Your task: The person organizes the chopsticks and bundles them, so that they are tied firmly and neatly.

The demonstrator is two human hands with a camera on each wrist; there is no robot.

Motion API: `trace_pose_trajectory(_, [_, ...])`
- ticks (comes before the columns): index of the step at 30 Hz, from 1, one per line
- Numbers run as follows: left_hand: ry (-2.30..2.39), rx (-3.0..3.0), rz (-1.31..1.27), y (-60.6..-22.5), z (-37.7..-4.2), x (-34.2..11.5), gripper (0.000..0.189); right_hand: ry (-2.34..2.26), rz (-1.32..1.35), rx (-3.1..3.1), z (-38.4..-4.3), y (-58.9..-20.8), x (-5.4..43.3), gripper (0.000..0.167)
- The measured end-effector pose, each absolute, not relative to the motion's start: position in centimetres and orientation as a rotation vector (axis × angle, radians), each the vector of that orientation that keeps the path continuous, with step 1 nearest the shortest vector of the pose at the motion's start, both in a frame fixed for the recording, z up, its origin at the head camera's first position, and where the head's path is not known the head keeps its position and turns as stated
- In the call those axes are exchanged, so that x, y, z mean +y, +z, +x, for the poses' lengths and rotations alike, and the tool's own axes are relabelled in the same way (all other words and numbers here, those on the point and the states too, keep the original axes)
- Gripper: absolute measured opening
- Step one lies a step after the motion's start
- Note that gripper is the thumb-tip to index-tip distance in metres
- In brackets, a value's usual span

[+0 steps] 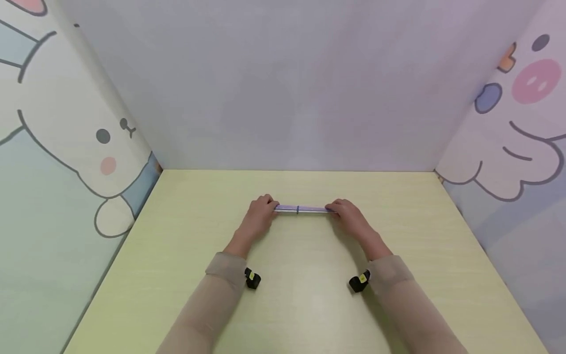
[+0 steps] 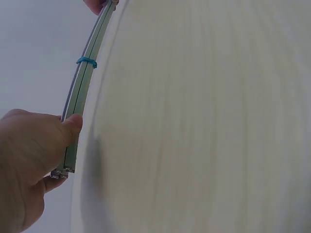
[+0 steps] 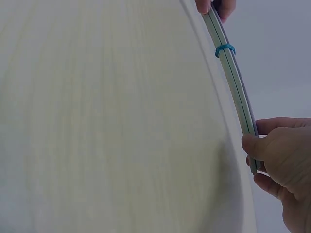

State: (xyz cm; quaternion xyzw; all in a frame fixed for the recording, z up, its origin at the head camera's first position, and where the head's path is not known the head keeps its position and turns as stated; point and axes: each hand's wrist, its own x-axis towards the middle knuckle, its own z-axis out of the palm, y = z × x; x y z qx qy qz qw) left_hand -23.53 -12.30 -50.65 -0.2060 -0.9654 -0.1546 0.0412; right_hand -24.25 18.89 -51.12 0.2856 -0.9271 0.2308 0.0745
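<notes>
A bundle of thin, straight metallic strips (image 1: 311,210) is held level across the middle of the table. A blue band (image 2: 87,62) is wrapped around its middle. My left hand (image 1: 260,216) pinches the left end between thumb and fingers; the strips' end (image 2: 63,172) sticks out past the thumb in the left wrist view. At the opposite end, my right hand (image 1: 351,219) pinches the bundle (image 3: 238,92), with the thumb on the near side. The fingers on the far side are partly hidden.
A pale wood-grain table (image 1: 300,305) runs back to a plain grey wall (image 1: 292,88). Side panels with cartoon animals stand left (image 1: 66,147) and right (image 1: 522,147). Small black wrist cameras sit at the left cuff (image 1: 253,279) and right cuff (image 1: 360,281).
</notes>
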Motion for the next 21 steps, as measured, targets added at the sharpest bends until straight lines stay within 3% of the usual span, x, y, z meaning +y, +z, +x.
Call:
trace_pose_trajectory(11, [-0.416, -2.982, -0.574, -50.9, -23.1, -12.1, 0.04, 0.731, 0.792, -2.823, -24.3, -51.7, 18.8, 0.026])
trace_pose_trajectory(21, [-0.375, -2.948, -0.456, -49.4, -21.6, -12.8, 0.06, 0.65, 0.682, -2.754, -23.0, -48.9, 18.5, 0.062])
